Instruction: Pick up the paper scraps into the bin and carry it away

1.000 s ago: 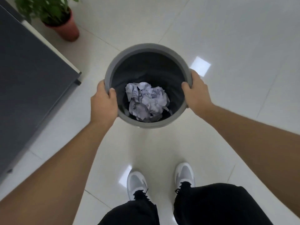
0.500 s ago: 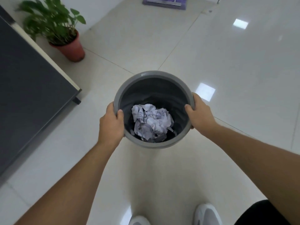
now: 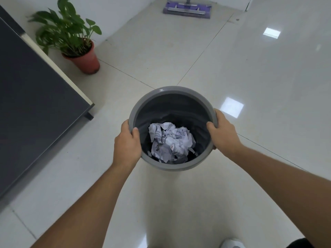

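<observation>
Both hands are on the grey bin (image 3: 172,164), held out over the tiled floor (image 3: 250,72). The left hand (image 3: 127,146) wraps the near-left rim, thumb hooked inside; the right hand (image 3: 223,134) clamps the right rim the same way, each grip closed tight on the bin. Crumpled paper scraps (image 3: 171,142) sit at the bottom, between the two hands. A potted plant (image 3: 80,49) stands far left beside the dark table (image 3: 32,104).

both arms reach forward, bare. left hand (image 3: 127,147) and right hand (image 3: 223,134) are each curled closed, thumbs tucked inward.
</observation>
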Available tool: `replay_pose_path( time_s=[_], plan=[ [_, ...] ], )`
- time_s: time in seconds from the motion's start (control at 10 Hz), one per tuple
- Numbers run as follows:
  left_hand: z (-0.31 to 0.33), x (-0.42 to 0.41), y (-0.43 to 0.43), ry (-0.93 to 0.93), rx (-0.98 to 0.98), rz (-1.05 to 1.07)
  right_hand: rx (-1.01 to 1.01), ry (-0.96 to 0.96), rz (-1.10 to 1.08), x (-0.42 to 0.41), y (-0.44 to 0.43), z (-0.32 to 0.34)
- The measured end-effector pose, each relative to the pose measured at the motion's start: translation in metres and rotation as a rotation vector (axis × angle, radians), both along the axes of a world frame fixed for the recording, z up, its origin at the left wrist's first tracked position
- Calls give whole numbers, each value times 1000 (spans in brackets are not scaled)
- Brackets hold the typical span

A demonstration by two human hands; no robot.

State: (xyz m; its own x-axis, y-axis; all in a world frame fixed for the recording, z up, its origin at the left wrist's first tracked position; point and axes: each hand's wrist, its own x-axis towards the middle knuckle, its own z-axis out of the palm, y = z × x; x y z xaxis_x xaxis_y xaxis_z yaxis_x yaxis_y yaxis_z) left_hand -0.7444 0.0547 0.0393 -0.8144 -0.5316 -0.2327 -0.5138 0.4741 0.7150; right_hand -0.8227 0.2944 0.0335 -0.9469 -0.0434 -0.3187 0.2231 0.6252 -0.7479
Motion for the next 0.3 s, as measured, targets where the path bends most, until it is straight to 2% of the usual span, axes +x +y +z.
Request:
replay_pose_path(
  time_s=[0.2,0.3],
  plan=[
    [2,-2,-2,-64,17,-21,-3,7,-1,-3,-1,0],
    [3,1,-10,-149,-63,-36,45,-2,-3,1,5,0]
  ],
)
